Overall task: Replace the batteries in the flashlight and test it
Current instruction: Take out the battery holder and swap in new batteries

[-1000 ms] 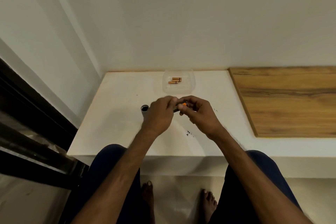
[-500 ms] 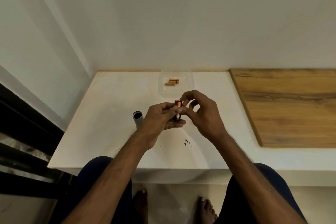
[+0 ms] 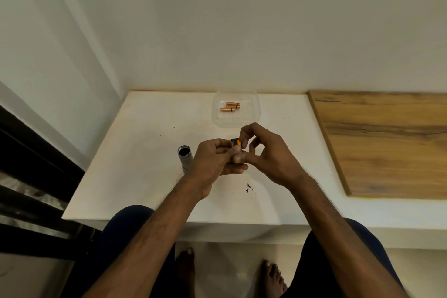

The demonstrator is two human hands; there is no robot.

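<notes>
A grey flashlight body point(image 3: 184, 158) stands on the white table point(image 3: 145, 152) with its open dark end up, just left of my left hand point(image 3: 214, 163). That hand grips a small black battery holder point(image 3: 235, 146) with an orange battery showing in it. My right hand point(image 3: 264, 152) pinches the top of the same holder between thumb and fingers. Most of the holder is hidden by my fingers. Copper-coloured batteries point(image 3: 230, 107) lie in a clear plastic tray point(image 3: 235, 120) behind my hands.
A wooden board point(image 3: 387, 143) covers the table's right side. White walls close the back and left. A dark frame point(image 3: 29, 176) runs along the left edge. Small dark specks point(image 3: 248, 189) lie near the front. My knees and feet are below the table.
The holder has turned from lying level to nearly upright between my hands. My right fingers have shifted to its top end. The flashlight body has not moved on the table.
</notes>
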